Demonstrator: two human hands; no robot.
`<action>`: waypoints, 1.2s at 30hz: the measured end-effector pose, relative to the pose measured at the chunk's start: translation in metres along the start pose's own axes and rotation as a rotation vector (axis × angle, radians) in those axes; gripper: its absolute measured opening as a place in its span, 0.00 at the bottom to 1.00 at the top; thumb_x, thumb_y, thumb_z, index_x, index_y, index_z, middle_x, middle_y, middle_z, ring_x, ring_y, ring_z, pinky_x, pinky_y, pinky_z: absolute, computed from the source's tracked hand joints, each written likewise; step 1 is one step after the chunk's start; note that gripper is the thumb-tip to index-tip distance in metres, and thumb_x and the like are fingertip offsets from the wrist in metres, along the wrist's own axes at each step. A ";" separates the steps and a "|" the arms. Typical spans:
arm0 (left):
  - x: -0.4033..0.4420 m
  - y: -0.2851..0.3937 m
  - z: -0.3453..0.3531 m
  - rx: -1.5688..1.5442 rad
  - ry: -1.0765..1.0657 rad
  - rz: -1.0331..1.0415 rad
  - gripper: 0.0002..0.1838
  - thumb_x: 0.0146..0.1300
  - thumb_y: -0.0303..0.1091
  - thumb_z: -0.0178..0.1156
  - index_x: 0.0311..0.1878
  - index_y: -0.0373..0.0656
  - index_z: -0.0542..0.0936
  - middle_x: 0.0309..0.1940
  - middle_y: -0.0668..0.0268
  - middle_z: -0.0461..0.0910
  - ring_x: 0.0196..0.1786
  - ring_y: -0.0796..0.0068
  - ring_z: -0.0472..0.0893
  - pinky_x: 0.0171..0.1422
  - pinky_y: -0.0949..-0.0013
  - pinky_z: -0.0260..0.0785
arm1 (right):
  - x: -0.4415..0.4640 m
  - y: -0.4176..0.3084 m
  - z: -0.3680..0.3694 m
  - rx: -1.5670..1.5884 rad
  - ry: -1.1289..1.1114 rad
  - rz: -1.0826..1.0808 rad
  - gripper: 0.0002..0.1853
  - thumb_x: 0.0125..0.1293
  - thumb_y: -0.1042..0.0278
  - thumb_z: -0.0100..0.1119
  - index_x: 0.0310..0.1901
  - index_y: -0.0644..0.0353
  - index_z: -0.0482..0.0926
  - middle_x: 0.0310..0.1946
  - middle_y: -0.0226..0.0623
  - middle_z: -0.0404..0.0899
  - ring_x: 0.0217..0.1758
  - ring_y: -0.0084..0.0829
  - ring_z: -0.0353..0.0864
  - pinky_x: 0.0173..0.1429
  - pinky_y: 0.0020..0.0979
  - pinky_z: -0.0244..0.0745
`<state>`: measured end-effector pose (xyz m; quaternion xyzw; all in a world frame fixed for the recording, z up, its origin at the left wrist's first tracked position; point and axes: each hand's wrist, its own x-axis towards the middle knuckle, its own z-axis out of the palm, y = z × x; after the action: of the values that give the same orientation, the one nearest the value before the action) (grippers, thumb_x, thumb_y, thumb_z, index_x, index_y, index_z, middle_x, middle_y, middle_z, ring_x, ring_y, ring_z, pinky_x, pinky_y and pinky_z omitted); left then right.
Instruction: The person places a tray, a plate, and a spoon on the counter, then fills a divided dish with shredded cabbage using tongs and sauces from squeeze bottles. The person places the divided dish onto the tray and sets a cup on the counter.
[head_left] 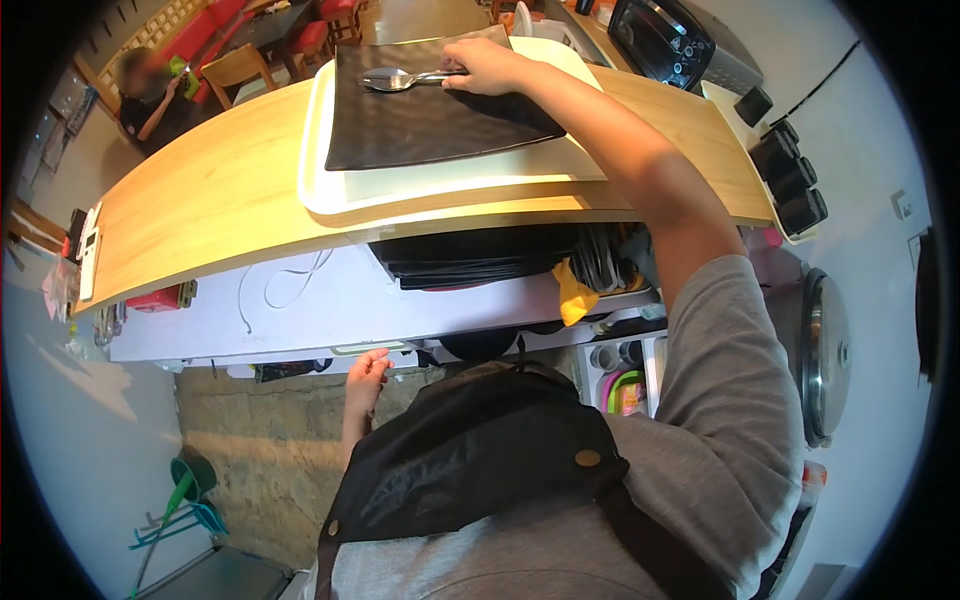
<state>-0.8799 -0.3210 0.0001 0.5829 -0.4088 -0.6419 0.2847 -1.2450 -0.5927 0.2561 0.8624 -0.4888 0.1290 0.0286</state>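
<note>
My right hand point(485, 66) reaches over the counter with its fingers closed on the handle end of a metal spoon point(392, 79). What looks like a fork lies together with the spoon, though the two are hard to separate. Both rest on or just above a large square black plate point(420, 135). Under the plate is a cream-white tray point(318, 190) with rounded corners. My left hand point(369, 373) hangs low by the edge of the lower shelf, fingers curled in, with nothing visible in them.
The tray stands on a curved wooden counter point(210, 150). Below it, stacked black plates point(480, 258) and a yellow cloth point(573, 295) sit on a white shelf point(210, 335). A toaster oven point(665, 45) is at the back right. Beyond the counter, a person point(150, 100) sits near chairs.
</note>
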 end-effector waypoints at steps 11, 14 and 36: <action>-0.005 -0.010 0.020 0.007 -0.129 -0.079 0.13 0.61 0.30 0.53 0.49 0.43 0.76 0.31 0.72 0.77 0.26 0.86 0.67 0.31 0.82 0.59 | 0.002 -0.004 -0.009 -0.011 -0.111 0.064 0.26 0.54 0.50 0.62 0.47 0.63 0.74 0.44 0.48 0.76 0.50 0.46 0.74 0.52 0.40 0.69; 0.003 -0.017 0.015 -0.038 -0.148 -0.055 0.14 0.61 0.30 0.53 0.50 0.40 0.75 0.33 0.69 0.78 0.29 0.85 0.71 0.32 0.82 0.63 | 0.002 -0.007 -0.016 -0.020 0.022 0.024 0.22 0.54 0.54 0.62 0.44 0.64 0.74 0.38 0.46 0.76 0.44 0.44 0.75 0.46 0.39 0.70; -0.022 -0.031 0.279 -0.610 -1.031 -0.348 0.15 0.59 0.47 0.52 0.37 0.46 0.78 0.42 0.59 0.75 0.44 0.67 0.73 0.45 0.62 0.64 | -0.403 -0.249 0.154 0.231 0.569 0.565 0.26 0.53 0.56 0.54 0.55 0.57 0.70 0.55 0.41 0.68 0.59 0.46 0.66 0.63 0.44 0.56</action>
<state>-1.1470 -0.2329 -0.0188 0.1485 -0.1909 -0.9656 0.0956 -1.2004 -0.1529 0.0258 0.6220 -0.6610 0.4188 0.0290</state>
